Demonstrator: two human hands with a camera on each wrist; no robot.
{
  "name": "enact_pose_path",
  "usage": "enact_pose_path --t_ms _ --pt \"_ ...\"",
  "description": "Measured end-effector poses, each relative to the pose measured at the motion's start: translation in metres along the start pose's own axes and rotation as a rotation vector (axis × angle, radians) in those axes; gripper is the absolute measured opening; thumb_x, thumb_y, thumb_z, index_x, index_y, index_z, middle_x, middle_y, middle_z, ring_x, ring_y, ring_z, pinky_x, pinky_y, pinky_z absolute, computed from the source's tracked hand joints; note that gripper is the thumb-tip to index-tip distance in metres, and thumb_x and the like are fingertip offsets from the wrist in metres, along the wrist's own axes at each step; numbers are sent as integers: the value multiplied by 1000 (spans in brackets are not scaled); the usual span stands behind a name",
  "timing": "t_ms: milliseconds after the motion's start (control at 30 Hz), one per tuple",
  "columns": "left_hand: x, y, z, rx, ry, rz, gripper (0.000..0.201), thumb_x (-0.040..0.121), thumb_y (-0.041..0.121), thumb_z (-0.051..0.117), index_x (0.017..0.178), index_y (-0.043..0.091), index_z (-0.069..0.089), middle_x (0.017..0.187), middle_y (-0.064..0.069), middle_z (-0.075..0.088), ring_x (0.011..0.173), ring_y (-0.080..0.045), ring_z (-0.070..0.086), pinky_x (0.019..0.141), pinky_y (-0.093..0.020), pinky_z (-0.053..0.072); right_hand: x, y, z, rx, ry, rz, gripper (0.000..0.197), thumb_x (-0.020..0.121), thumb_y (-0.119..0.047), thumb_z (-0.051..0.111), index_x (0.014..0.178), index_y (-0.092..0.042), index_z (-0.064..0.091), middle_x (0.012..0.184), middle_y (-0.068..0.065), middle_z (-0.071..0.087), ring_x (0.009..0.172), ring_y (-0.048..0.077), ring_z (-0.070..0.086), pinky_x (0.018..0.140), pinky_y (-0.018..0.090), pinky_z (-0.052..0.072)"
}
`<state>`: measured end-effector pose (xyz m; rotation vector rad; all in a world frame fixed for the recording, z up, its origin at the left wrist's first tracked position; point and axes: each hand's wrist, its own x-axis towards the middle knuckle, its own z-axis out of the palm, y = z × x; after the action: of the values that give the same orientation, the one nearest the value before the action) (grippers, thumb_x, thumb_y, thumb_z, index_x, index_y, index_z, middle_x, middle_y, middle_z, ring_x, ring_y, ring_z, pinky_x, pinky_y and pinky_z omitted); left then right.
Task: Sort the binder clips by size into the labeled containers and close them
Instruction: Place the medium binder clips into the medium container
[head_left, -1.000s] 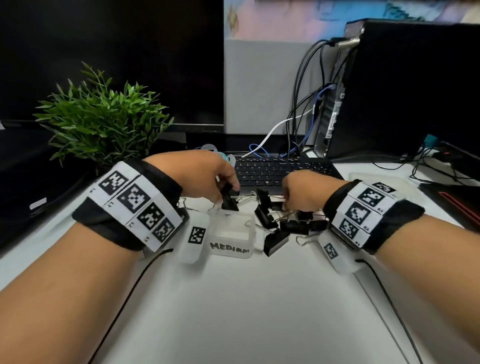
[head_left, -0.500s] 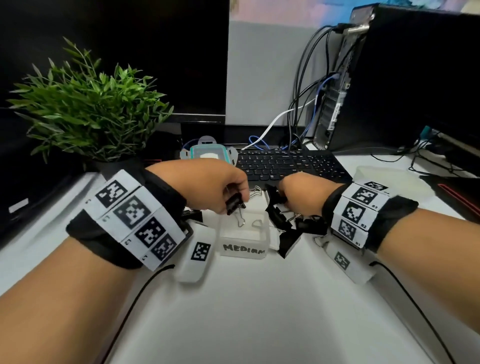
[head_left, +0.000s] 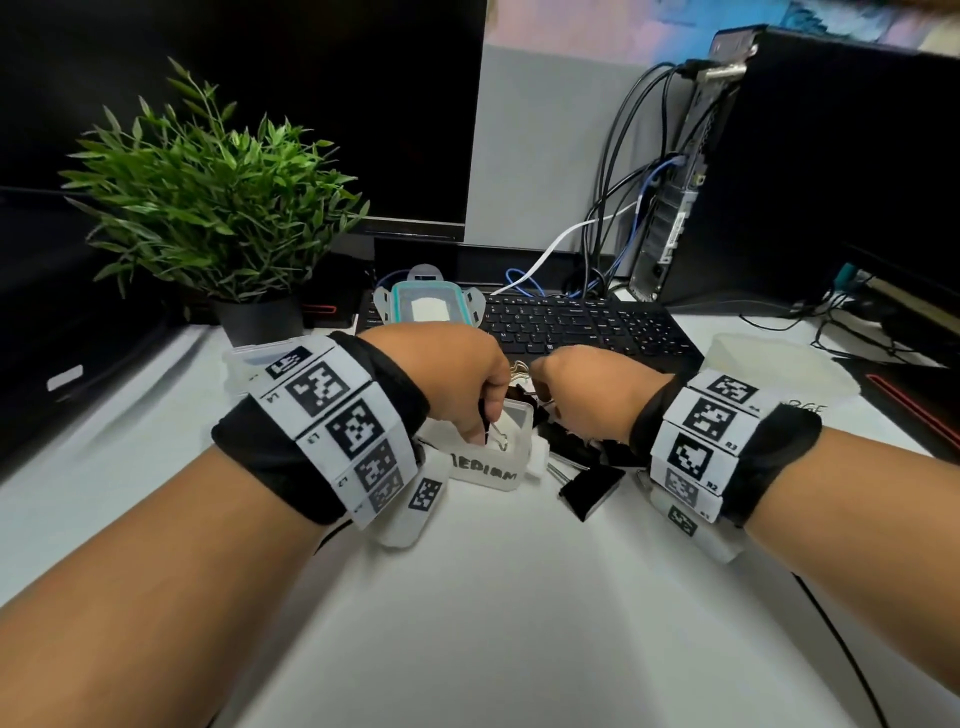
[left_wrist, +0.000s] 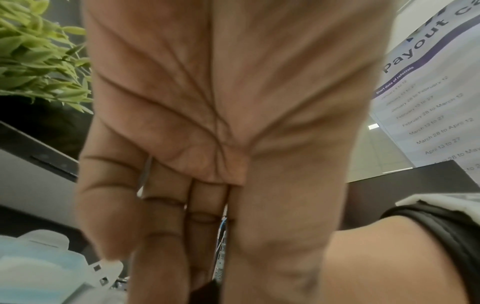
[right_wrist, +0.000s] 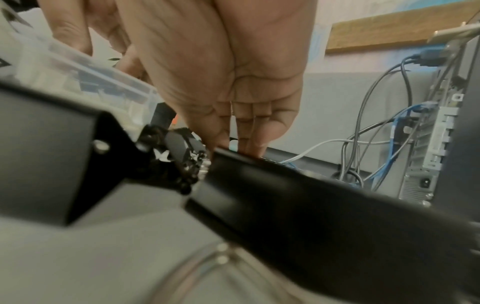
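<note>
My left hand (head_left: 441, 379) pinches a binder clip (head_left: 493, 423) over the open container marked MEDIUM (head_left: 491, 462), its wire loops hanging into the box; my right hand (head_left: 582, 395) reaches down into the pile of clips (head_left: 592, 483) just right of that container — fingers hidden, so I cannot tell its grip; a teal-rimmed lid (head_left: 428, 309) lies on the keyboard (head_left: 571, 325).

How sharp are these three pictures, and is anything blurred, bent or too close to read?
Head view: mostly sharp, MEDIUM container label readable, wide-angle bending at the edges. Left wrist view: left hand fills the frame, softly blurred, fingertips indistinct. Right wrist view: black binder clips loom out of focus up close; right hand and cables clearer.
</note>
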<state>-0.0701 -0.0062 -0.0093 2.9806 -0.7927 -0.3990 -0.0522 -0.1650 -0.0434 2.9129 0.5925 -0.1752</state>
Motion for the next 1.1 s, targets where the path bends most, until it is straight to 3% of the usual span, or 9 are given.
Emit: enact_pose_path --t_ms 200,400,500,633,700,800,867,933,1100 --pt "0 -2 4 61 17 -30 11 82 14 65 86 25 68 89 12 63 78 -7 53 61 -19 40 -7 11 -3 -39 -76 88 31 87 2 39 111 -9 55 108 9 59 83 23 49 70 31 44" --pt "0 -11 1 -19 75 -57 16 84 7 63 89 23 64 76 12 59 66 2 47 54 -17 32 -5 14 1 0 -77 112 30 87 2 40 112 -8 54 108 9 60 85 23 51 73 31 45" --pt "1 -15 2 -13 67 -80 17 83 10 66 88 26 62 90 9 60 82 -9 53 66 -22 39 -1 24 3 24 -46 203 28 85 3 46 109 -7 57 103 8 61 92 26 58 76 32 50" --pt "3 -9 1 65 -3 -73 27 84 18 69 104 36 66 116 7 50 112 -17 46 91 -33 45 1 34 5 15 -72 324 18 82 6 45 76 -9 51 67 4 47 66 25 50 55 27 41" --pt "3 -5 -1 130 -61 -51 39 86 21 66 116 45 60 132 8 41 126 -18 33 103 -40 39 1 35 7 12 -109 324 23 84 5 43 67 -11 45 65 4 46 60 22 47 48 24 36" --pt "3 -2 -1 174 -134 -12 49 90 13 59 122 50 54 145 13 29 133 -18 24 108 -41 34 2 35 9 -3 -144 284 20 87 1 42 92 -7 59 89 7 61 78 25 56 62 26 45" --pt "3 -3 0 173 -193 8 55 92 4 51 123 49 54 146 12 31 132 -17 33 107 -38 37 1 33 9 1 -130 247 31 87 0 40 109 -7 61 106 9 64 91 26 60 75 29 51" --pt "2 -3 2 155 -227 -15 58 93 1 45 123 49 54 146 13 32 130 -16 38 106 -35 38 0 30 8 38 -90 213 32 90 -4 40 113 -9 60 110 10 63 97 26 61 82 32 53" --pt "4 0 4 201 -213 -60 41 95 13 49 129 34 56 140 10 43 124 -18 45 98 -26 37 -2 27 11 34 -78 174 26 94 -28 49 112 -12 57 105 7 63 94 24 60 76 30 49"
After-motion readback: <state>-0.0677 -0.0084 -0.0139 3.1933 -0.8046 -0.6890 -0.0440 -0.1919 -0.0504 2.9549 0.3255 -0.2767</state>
